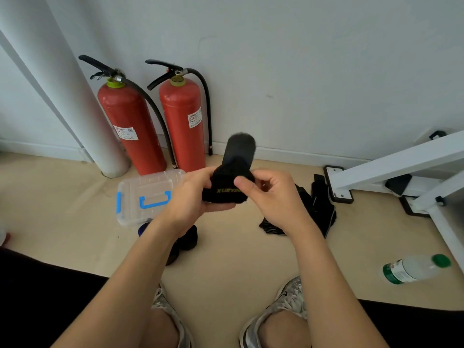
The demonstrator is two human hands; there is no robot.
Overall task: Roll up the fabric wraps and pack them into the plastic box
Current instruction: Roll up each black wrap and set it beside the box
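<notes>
A black fabric wrap (pixel 227 189) with yellow lettering is partly rolled in mid-air, and its loose end sticks up, blurred. My left hand (pixel 190 197) cups the roll from below and the left. My right hand (pixel 270 194) pinches it from the right, thumb on top. The clear plastic box (pixel 143 194) with blue latches and handle lies shut on the floor to the left. Loose black wraps (pixel 319 209) lie in a heap on the floor to the right. Under my left forearm sit rolled black wraps (pixel 187 238), partly hidden.
Two red fire extinguishers (pixel 180 121) stand against the wall behind the box, beside a white pipe (pixel 75 96). A white metal frame (pixel 391 169) stands at the right. A plastic bottle (pixel 414 268) with a green cap lies on the floor. My shoes (pixel 286 302) are at the bottom.
</notes>
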